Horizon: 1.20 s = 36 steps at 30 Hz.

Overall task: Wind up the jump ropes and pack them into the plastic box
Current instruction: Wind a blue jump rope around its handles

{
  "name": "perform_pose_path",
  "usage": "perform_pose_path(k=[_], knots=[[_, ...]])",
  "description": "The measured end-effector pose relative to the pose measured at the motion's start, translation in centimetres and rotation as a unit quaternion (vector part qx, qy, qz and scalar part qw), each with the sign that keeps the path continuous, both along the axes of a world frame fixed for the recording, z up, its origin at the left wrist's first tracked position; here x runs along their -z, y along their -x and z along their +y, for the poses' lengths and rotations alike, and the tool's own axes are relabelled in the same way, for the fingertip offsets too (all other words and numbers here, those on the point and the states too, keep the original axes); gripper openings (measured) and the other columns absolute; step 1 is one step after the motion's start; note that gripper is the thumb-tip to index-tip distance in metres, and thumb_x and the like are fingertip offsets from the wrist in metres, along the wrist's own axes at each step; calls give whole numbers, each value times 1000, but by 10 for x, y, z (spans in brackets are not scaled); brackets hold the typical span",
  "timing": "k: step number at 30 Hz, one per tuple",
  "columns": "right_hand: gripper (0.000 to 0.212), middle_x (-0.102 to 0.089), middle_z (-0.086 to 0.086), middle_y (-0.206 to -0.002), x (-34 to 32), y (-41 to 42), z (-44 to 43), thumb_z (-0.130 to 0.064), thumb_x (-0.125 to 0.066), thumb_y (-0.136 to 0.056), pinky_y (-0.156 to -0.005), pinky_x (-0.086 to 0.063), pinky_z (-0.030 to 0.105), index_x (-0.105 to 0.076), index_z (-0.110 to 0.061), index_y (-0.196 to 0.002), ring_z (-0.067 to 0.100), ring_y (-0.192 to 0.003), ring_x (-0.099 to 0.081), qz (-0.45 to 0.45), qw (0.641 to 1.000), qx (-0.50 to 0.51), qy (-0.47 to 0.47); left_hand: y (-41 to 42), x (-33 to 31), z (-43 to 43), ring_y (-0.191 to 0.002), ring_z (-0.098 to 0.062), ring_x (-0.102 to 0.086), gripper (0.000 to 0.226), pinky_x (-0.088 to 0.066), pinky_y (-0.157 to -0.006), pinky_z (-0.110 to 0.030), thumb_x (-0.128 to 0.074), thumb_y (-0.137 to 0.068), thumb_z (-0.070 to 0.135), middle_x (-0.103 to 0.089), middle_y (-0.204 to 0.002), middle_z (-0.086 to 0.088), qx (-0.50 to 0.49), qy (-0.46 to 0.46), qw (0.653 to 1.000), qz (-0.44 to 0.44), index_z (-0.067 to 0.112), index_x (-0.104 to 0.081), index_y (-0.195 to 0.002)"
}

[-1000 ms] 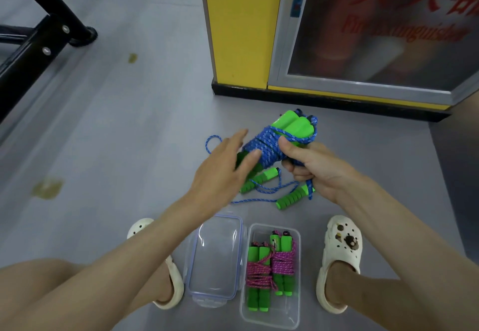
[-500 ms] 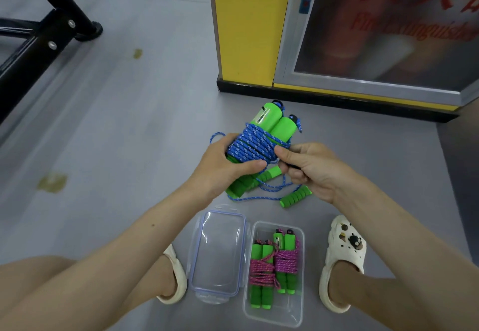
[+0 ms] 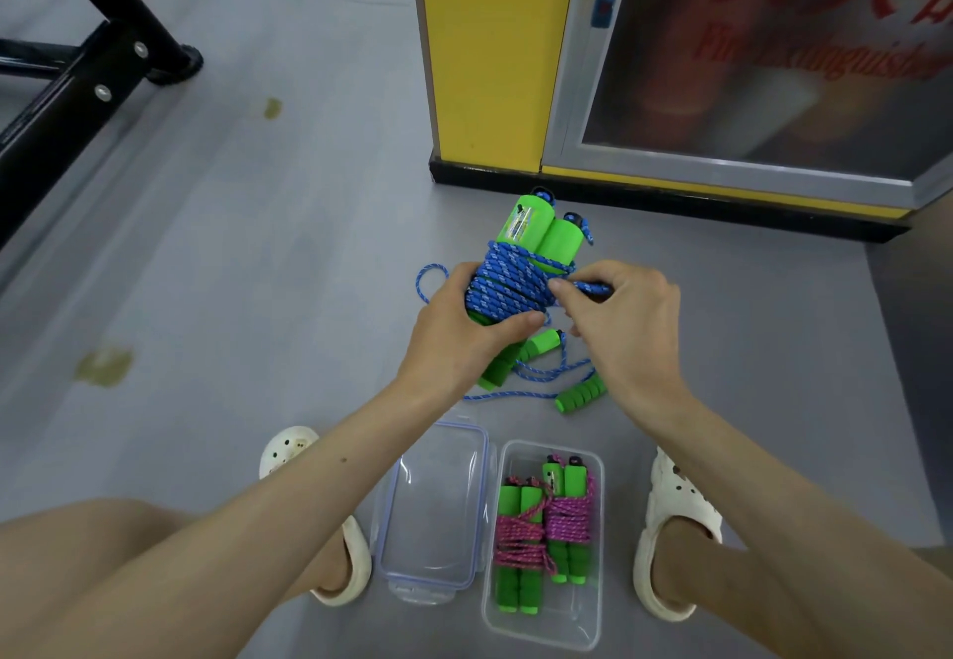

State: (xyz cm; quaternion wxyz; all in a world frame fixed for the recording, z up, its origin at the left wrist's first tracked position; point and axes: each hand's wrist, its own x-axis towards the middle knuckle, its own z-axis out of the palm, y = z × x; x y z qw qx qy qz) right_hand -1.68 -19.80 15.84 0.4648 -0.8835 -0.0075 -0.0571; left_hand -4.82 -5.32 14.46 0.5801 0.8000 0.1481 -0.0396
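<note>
A blue jump rope [image 3: 508, 283] is wound around its two green handles, held above the floor. My left hand [image 3: 459, 336] grips the lower part of this bundle. My right hand [image 3: 616, 320] pinches the loose end of the blue cord at the bundle's right side. Under my hands a second blue rope [image 3: 577, 390] with green handles lies loose on the floor. The clear plastic box [image 3: 593, 555] sits between my feet and holds two wound pink ropes [image 3: 544, 524] with green handles.
The box's clear lid [image 3: 438, 509] lies left of the box. My feet in white clogs [image 3: 675, 519] flank both. A yellow cabinet [image 3: 485, 54] with a glass door stands ahead. A black metal frame [image 3: 67, 75] crosses the far left.
My left hand has closed around the lower part of the bundle. My right hand moved from gripping the bundle to pinching the cord end at its side. The bundle turned more upright.
</note>
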Motion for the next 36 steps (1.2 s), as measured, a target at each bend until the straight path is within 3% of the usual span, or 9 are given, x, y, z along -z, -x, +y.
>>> perform_pose_path(k=[4,12,15,19,23,28,31,34,36], knots=[[9,-63,-5,-69,3,1,-2,-16,-71,-83,-60,-46,13,-72,-8,-84,5,-58,-58,-29,999,-23,4,1,1,-2,-91,-8,-66,55,-55,-86,-39,-81,-72,35,-68,-101,8,6,9,1000,1,22,-54,-118],[7,-70,3,-82,8,3,-4,-7,-69,-83,-67,-45,4,-73,-5,-89,8,-68,-60,-111,992,-50,7,-3,-8,-1,-91,-8,-66,49,-54,-86,-36,-82,-72,32,-69,-99,9,30,2,999,19,22,-56,-113],[10,-72,7,-83,12,4,-4,-6,-69,-82,-71,-50,16,-74,-4,-90,14,-72,-65,-118,990,-77,21,-5,-11,1,-89,-10,-67,47,-55,-87,-37,-82,-70,35,-70,-96,7,26,18,998,48,22,-59,-109],[16,-72,8,-81,15,8,2,-8,-64,-81,-66,-55,37,-74,-4,-93,20,-70,-66,-135,983,-124,11,-6,-15,4,-84,-15,-69,61,-56,-82,-47,-69,-55,73,-72,-86,6,-17,10,998,60,26,-65,-94],[15,-69,5,-81,12,9,5,-7,-63,-84,-65,-54,40,-73,-8,-95,21,-70,-65,-78,985,-148,-35,-5,-14,4,-81,-21,-70,71,-56,-78,-50,-62,-51,82,-72,-82,3,-40,-13,997,67,22,-66,-88],[12,-52,-7,-60,10,6,4,-3,-64,-85,-50,-34,13,-67,-13,-90,6,-52,-45,0,985,-171,-20,-4,-15,2,-83,-23,-70,59,-55,-82,-51,-65,-52,69,-72,-82,2,-55,34,993,94,23,-67,-89],[11,-59,0,-68,7,6,5,-5,-64,-87,-54,-44,19,-65,-16,-89,12,-59,-54,1,985,-169,-27,-3,-17,0,-84,-23,-69,50,-54,-82,-52,-63,-56,59,-72,-84,1,-63,49,993,91,23,-66,-90],[7,-67,8,-75,6,5,7,-9,-64,-87,-67,-54,40,-69,-12,-91,23,-72,-65,5,989,-140,-54,-4,-17,-1,-85,-21,-69,34,-55,-83,-48,-64,-71,43,-71,-86,-1,-59,61,993,79,18,-66,-95],[8,-66,7,-72,4,6,7,-9,-64,-87,-66,-54,39,-71,-11,-92,21,-69,-64,8,991,-123,-58,-3,-16,-2,-83,-18,-68,25,-55,-79,-38,-63,-80,32,-70,-87,-2,-56,69,994,71,15,-66,-98]])
